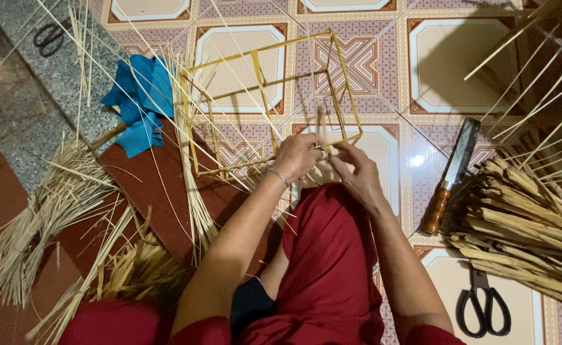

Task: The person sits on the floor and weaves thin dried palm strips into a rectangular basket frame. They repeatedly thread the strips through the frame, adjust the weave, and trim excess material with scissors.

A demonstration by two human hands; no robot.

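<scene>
A box-shaped frame of thin yellow bamboo strips [274, 102] rests tilted on the tiled floor in front of my knees. My left hand [295, 156], a thin bracelet on its wrist, grips the frame's near bottom edge. My right hand [356, 171] pinches the same edge a little to the right, fingers closed on the strip near the corner. Both hands sit just above my red-clothed knee [332, 255]. Several loose thin slivers [194, 191] lie under and across the frame.
A cleaver with a wooden handle [450, 176] lies at the right beside a heap of split bamboo [523, 223]. Black scissors [482, 310] lie at the bottom right, another pair [51, 35] at the top left. Blue cloth [140, 99] and bamboo shavings [44, 223] lie at the left.
</scene>
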